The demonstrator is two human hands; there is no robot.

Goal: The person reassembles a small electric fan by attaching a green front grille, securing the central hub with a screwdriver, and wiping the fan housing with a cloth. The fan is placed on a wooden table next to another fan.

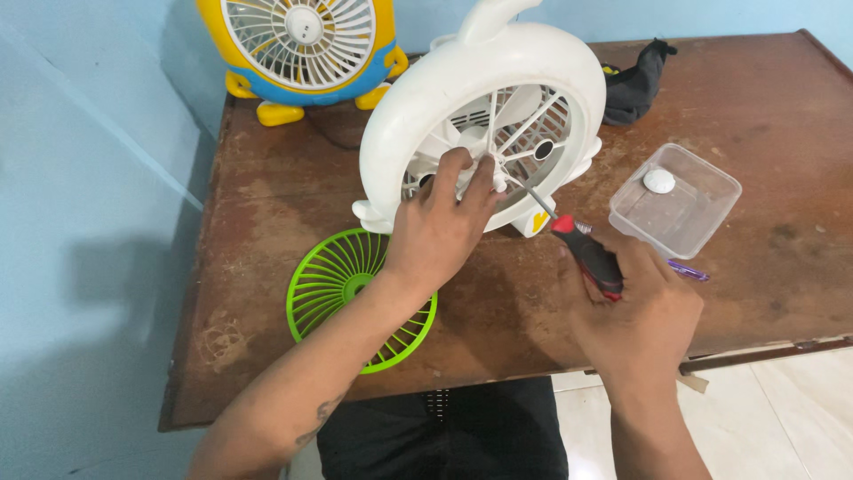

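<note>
Here the left hand (440,236) fingers pinch the white fan (484,124) hub, right hand (635,307) fingers clamped on the screwdriver (577,244).

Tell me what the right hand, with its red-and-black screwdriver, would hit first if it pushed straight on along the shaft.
The right hand aims the red-and-black screwdriver up-left into the white plastic fan housing. The tip looks already at the hub beside the left hand's fingertips, so it likely meets the hub first; depth is unclear.
</note>
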